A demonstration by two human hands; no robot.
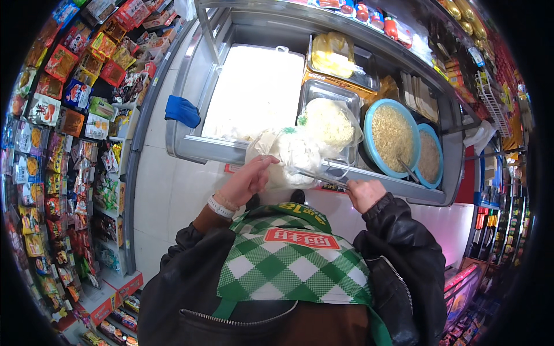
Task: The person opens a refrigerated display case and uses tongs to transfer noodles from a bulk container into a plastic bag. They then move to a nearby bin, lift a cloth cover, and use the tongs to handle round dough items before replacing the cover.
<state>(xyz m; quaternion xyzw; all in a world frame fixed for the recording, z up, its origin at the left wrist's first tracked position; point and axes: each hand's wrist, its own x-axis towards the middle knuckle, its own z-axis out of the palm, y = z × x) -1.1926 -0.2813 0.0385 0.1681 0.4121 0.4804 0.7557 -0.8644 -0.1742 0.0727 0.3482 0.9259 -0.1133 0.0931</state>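
Observation:
My left hand pinches the edge of a clear plastic bag at the front rail of the metal display case. White, soft-looking contents show through the bag; glare hides what they are. In my right hand is a long metal utensil, apparently tongs, whose far end reaches the bag. Just behind the bag, pale yellow noodles lie in an open plastic bag on a clear tray.
Right of the tray stand two blue basins of pale food; one holds a metal utensil. An overexposed white slab lies at left. A blue cloth hangs on the case's left rim. Snack shelves line the left aisle.

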